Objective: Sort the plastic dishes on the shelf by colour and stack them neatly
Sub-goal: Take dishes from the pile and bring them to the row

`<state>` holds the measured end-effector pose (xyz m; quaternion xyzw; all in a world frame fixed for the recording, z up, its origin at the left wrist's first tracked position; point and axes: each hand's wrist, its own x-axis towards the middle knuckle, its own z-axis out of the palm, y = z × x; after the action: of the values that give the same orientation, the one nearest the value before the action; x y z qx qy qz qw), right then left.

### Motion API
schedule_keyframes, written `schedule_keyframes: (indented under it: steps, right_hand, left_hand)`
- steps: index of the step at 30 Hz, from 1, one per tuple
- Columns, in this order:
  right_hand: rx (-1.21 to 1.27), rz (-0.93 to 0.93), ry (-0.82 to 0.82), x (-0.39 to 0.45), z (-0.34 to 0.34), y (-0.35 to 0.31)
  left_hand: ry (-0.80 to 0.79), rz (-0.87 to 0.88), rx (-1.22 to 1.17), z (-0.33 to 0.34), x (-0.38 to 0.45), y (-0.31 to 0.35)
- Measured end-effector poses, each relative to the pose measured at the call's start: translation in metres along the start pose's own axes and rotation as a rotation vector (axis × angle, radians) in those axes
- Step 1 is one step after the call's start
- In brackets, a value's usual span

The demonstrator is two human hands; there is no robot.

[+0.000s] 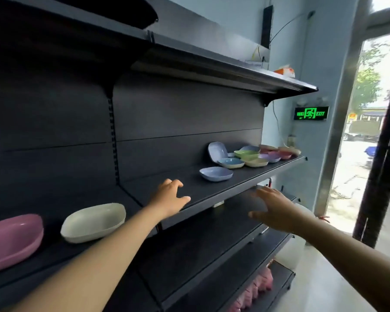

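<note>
Several small plastic dishes lie in a loose cluster (254,155) at the far right of a dark shelf (212,192): blue, green, cream, lilac and pink ones. One blue dish (216,173) sits apart, nearer to me. Another blue dish (217,152) leans upright against the back panel. A cream dish (93,222) and a pink dish (10,240) rest on the left shelf section. My left hand (170,198) hovers over the shelf's front edge, fingers spread, holding nothing. My right hand (276,210) is open in front of the shelf, below its edge.
An upper shelf (234,73) overhangs the dishes. Lower shelves (200,255) stick out below my hands, with pink items at the bottom right. A lit green exit sign (311,113) hangs on the wall, and a doorway opens at the right.
</note>
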<state>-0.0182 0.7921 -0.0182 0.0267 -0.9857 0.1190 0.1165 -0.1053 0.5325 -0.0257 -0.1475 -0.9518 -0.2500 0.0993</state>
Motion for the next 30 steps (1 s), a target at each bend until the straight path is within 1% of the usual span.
schedule_keyframes:
  steps: [4,6,8,11,15,18,24,26,28,30]
  right_hand:
    - [-0.016,0.019,0.008,0.039,0.01,0.063]
    - [-0.007,0.017,0.019,0.068,0.016,0.094]
    - [-0.005,0.014,0.025,0.101,0.017,0.124]
    - [-0.028,0.011,-0.002,0.155,0.013,0.164]
    - [-0.01,-0.004,0.026,0.231,0.008,0.207]
    - [0.025,-0.068,0.024,0.284,0.013,0.227]
    - [0.065,-0.224,-0.026,0.401,0.041,0.257]
    - [0.146,-0.251,-0.062,0.442,0.055,0.266]
    - [0.282,-0.266,-0.132,0.482,0.069,0.273]
    - [0.339,-0.289,-0.183,0.521,0.082,0.277]
  left_hand:
    - [-0.022,-0.002,-0.045,0.043,0.073,0.03]
    - [-0.041,-0.037,-0.107,0.066,0.115,0.039]
    - [-0.059,-0.108,-0.2,0.089,0.159,0.046]
    - [-0.094,-0.263,-0.405,0.124,0.218,0.054]
    - [-0.046,-0.444,-0.581,0.16,0.281,0.058]
    - [-0.039,-0.556,-0.522,0.179,0.316,0.054]
    - [-0.11,-0.66,-0.323,0.193,0.363,0.047]
    - [-0.096,-0.698,-0.308,0.195,0.368,0.04]
    - [-0.052,-0.74,-0.328,0.198,0.369,0.032]
    - [-0.015,-0.775,-0.339,0.201,0.371,0.029]
